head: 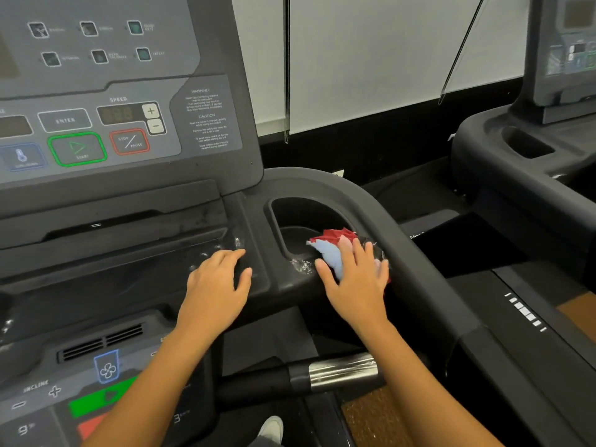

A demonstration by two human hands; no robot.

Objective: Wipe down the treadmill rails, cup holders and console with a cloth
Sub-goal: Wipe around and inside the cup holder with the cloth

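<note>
Cloth (332,250): I see only its upper bunch; my right hand (356,282) covers the rest.
Console (106,91): cut off at nine and twelve o'clock.
Warning text (208,119): too small to read.

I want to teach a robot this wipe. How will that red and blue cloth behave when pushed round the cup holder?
The cloth looks floppy: it lies bunched in folds under the right hand, so it will probably crumple rather than slide flat. It seems light and may drag on the wet streaks at the cup holder rim.
</note>
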